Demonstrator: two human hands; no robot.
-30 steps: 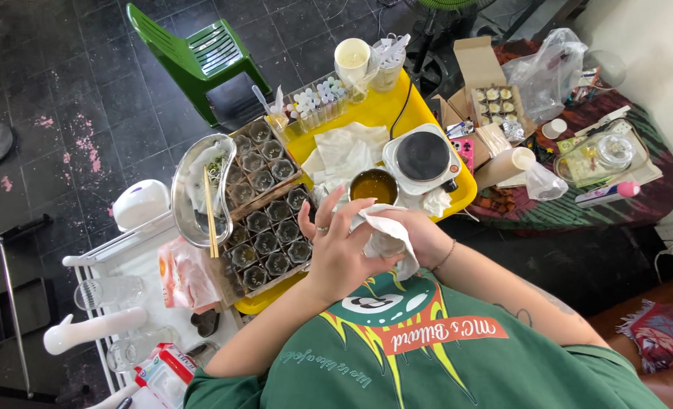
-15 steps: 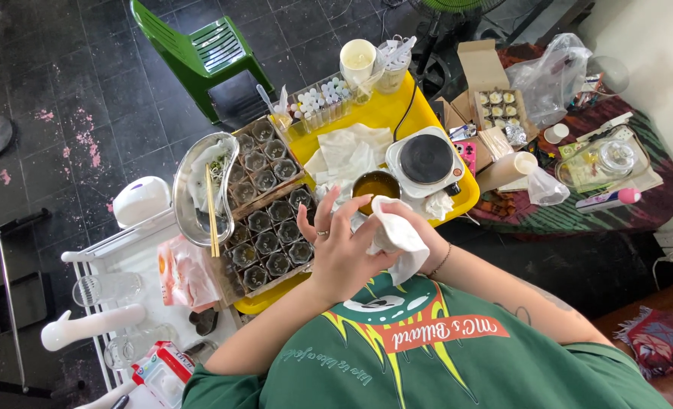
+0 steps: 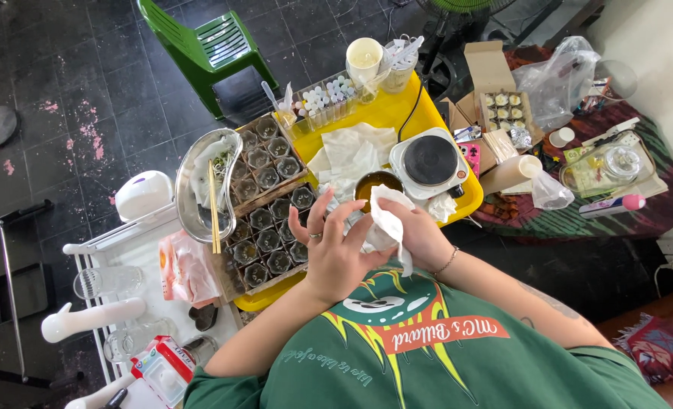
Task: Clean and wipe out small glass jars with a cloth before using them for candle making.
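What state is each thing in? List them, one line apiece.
left hand: open, fingers spread
right hand: closed on white tissue
white tissue: crumpled, held between the hands
small bowl: holds amber liquid
hot plate: nothing on it
cardboard box: flaps open
green chair: upright, unoccupied
chopsticks: lying across metal tray

soft white paper tissue (image 3: 388, 220), glossy yellow plastic table (image 3: 385, 113)
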